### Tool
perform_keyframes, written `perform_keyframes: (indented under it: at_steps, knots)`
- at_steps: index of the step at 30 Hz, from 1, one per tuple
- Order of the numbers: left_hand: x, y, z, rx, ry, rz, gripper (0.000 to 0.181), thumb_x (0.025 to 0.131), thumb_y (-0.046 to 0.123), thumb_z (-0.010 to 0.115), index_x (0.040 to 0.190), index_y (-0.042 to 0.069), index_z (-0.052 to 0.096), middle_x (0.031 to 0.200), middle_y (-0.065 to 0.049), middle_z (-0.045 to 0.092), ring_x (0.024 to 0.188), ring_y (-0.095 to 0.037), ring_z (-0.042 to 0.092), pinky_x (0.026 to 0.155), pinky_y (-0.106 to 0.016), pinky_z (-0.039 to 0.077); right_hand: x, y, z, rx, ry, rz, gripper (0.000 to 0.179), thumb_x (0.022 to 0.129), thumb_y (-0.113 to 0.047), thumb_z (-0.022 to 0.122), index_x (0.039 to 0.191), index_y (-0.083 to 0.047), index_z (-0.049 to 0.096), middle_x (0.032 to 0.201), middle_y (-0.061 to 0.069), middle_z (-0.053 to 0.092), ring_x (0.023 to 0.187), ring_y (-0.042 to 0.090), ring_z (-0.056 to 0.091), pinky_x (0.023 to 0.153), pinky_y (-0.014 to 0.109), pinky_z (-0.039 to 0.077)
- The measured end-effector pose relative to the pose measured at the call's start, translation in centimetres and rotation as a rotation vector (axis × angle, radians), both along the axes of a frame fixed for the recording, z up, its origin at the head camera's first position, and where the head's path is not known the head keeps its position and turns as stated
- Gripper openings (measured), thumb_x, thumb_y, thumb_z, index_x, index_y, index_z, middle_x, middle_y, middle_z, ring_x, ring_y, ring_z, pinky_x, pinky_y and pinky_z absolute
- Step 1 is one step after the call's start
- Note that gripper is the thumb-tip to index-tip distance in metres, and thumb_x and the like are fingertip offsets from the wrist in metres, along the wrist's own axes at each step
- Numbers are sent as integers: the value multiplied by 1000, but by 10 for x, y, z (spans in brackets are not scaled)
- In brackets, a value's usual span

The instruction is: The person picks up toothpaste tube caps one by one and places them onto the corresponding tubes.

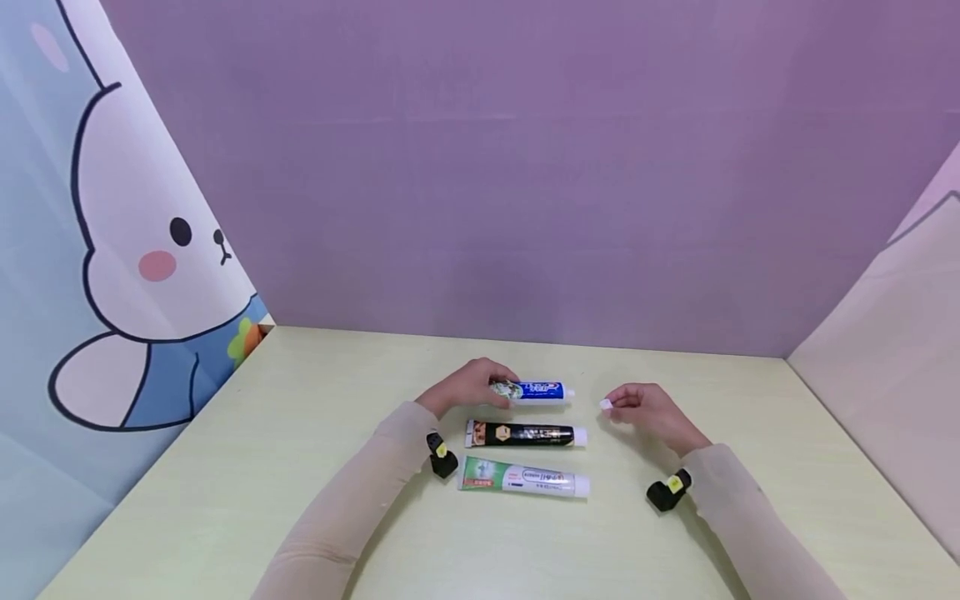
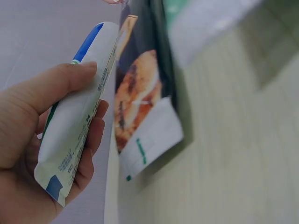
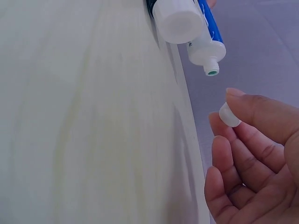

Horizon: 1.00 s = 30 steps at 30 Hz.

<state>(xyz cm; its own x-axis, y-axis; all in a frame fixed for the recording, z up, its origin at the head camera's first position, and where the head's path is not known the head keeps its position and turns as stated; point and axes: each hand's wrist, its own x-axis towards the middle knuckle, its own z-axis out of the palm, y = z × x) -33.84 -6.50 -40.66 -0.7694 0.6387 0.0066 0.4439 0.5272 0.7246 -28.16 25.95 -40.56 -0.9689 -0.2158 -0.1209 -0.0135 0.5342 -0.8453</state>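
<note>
My left hand (image 1: 476, 385) grips a blue and white toothpaste tube (image 1: 542, 391) by its flat end, thumb on one face and fingers curled round the other. The tube's nozzle (image 3: 212, 70) is bare and points toward my right hand (image 1: 648, 410). Between thumb and forefinger, that hand pinches a small white cap (image 3: 229, 115), a short gap away from the nozzle. Nearer to me lies a black toothpaste tube (image 1: 525, 434) with its white cap on. A green and white toothpaste tube (image 1: 525, 478), also capped, lies closest to me.
All three tubes are over a pale wood-grain table (image 1: 315, 467). A purple backdrop (image 1: 525, 167) rises behind its far edge. At the left hangs a blue cloth with a cartoon rabbit (image 1: 150, 233), and a pale cloth (image 1: 892, 350) stands at the right.
</note>
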Motion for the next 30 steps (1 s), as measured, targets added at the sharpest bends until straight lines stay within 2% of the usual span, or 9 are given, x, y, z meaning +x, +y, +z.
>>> perform_keyframes:
  at_steps: [7,16,21,30]
  knots:
    - [2,-2,6,32,-11,14,43,80,24,76,120,10,65,119,-1,64,110,-16,57,94,-33,45,-2,3,1,-16,14,-4,29,84,-15,70,107,1,62,92,4,67,85,16,60,77,24,48]
    - [7,-8,10,67,22,-2,42,80,27,76,119,12,66,118,-1,65,108,-15,58,91,-32,47,2,-3,6,31,80,-10,29,85,-17,70,108,0,66,95,4,68,85,14,59,75,24,48]
    - [14,-11,11,62,31,-8,43,80,28,76,119,12,66,118,0,65,109,-14,58,92,-32,46,8,-9,6,18,124,3,27,85,-16,70,106,1,68,96,7,70,82,11,61,72,22,50]
    - [29,-14,16,52,53,-7,41,80,26,76,118,12,67,116,0,66,104,-12,60,91,-31,46,22,-20,12,5,189,53,24,84,-12,71,102,3,66,90,9,68,77,15,59,69,23,50]
